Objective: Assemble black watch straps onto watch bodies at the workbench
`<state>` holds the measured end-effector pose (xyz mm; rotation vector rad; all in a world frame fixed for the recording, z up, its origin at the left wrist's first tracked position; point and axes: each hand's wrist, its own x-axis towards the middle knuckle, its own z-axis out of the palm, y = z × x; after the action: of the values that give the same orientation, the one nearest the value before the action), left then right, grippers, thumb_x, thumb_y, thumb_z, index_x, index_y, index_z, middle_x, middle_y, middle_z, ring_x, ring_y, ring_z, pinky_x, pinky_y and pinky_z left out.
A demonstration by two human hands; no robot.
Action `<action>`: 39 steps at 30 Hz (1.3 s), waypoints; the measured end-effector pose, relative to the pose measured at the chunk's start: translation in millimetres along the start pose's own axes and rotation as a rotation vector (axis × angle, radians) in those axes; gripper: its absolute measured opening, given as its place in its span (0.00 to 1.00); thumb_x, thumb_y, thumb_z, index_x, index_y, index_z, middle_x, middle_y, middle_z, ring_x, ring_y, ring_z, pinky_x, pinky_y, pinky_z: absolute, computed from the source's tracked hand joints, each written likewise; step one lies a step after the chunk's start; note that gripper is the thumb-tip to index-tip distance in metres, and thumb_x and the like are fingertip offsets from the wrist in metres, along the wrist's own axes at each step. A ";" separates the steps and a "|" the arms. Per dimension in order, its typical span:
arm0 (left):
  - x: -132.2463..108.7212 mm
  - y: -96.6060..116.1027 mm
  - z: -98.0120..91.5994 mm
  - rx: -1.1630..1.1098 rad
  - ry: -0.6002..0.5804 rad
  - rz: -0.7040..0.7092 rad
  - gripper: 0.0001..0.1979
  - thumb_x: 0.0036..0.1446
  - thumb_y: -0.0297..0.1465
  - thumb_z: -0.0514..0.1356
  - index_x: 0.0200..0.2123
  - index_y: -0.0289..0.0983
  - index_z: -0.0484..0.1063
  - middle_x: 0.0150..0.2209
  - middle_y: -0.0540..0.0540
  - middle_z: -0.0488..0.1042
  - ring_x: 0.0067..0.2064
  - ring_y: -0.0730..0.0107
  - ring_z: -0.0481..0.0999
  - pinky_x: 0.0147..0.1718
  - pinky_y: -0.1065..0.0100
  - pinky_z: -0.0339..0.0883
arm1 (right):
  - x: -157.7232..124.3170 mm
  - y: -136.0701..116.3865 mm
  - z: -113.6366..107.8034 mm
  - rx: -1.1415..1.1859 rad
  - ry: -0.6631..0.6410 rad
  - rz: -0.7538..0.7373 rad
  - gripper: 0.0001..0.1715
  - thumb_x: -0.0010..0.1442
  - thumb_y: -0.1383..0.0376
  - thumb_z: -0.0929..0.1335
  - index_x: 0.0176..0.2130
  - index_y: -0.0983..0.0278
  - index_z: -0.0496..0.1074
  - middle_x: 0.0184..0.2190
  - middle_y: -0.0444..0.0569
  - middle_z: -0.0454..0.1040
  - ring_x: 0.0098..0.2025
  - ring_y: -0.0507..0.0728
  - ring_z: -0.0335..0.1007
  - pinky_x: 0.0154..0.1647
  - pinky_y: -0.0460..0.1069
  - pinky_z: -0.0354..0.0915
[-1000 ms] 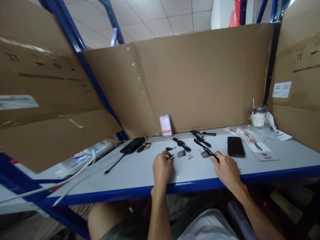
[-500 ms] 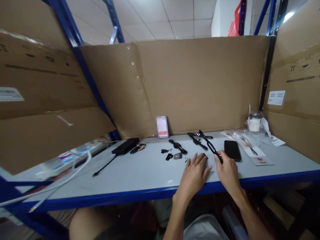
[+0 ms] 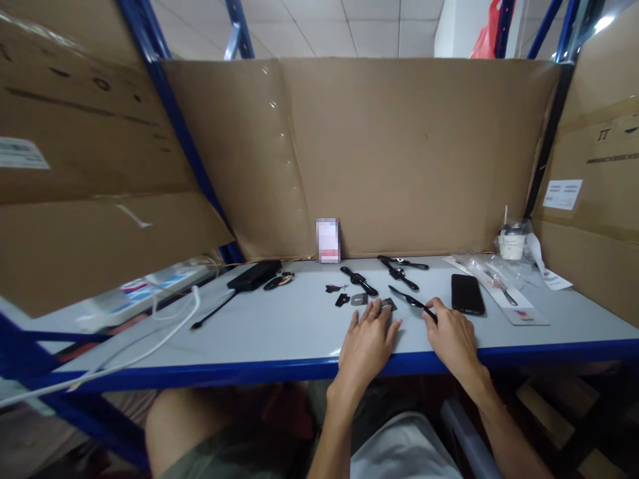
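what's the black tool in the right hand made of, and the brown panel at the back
Black tool: perhaps painted metal, though plastic is possible; smooth and somewhat glossy, judging by its sheen. Brown panel: likely cardboard, by its matt, paper-like face and crease.

R hand (image 3: 452,330) holds blk tool (image 3: 414,301) (L hand (image 3: 366,338) at dk plate (image 3: 389,304)).
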<state>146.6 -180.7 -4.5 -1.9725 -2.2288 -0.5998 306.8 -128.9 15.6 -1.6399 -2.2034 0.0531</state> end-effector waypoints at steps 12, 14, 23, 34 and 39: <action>0.4 1.2 2.0 -0.046 0.059 -0.050 0.20 0.70 0.37 0.48 0.56 0.36 0.72 0.65 0.37 0.65 0.69 0.53 0.59 0.66 0.50 0.55 | -8.5 23.3 2.3 0.179 0.052 -0.130 0.12 0.65 0.71 0.66 0.48 0.63 0.71 0.47 0.51 0.77 0.50 0.59 0.74 0.47 0.48 0.62; 0.5 2.0 1.5 -0.043 0.061 -0.042 0.19 0.70 0.37 0.49 0.56 0.36 0.72 0.65 0.36 0.66 0.69 0.53 0.60 0.66 0.50 0.55 | -2.9 22.2 2.3 0.178 0.024 -0.165 0.11 0.65 0.71 0.66 0.48 0.65 0.71 0.46 0.53 0.78 0.50 0.59 0.74 0.49 0.48 0.62; 0.7 2.3 1.3 -0.084 0.084 -0.023 0.18 0.69 0.35 0.51 0.54 0.36 0.73 0.63 0.35 0.68 0.68 0.52 0.62 0.65 0.50 0.57 | 39.2 -20.3 6.5 -0.026 -0.032 -0.385 0.24 0.70 0.67 0.59 0.62 0.71 0.65 0.64 0.61 0.65 0.65 0.64 0.58 0.61 0.54 0.59; 1.3 1.9 1.6 -0.103 0.092 -0.005 0.17 0.68 0.35 0.51 0.52 0.35 0.73 0.62 0.34 0.70 0.67 0.52 0.62 0.65 0.50 0.54 | 60.2 -27.5 8.2 -0.130 -0.299 -0.320 0.30 0.71 0.69 0.57 0.68 0.75 0.56 0.72 0.64 0.47 0.72 0.65 0.45 0.67 0.57 0.54; 0.2 2.1 1.6 -0.107 0.097 -0.009 0.17 0.69 0.36 0.51 0.53 0.35 0.72 0.61 0.34 0.70 0.67 0.51 0.63 0.65 0.49 0.54 | 49.7 -20.6 -1.4 -0.155 -0.283 -0.357 0.26 0.71 0.69 0.58 0.65 0.73 0.63 0.70 0.63 0.53 0.71 0.63 0.50 0.65 0.55 0.56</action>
<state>148.9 -179.8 -5.4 -1.9364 -2.1924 -0.8141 276.6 -89.6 36.4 -1.3552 -2.7488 0.0167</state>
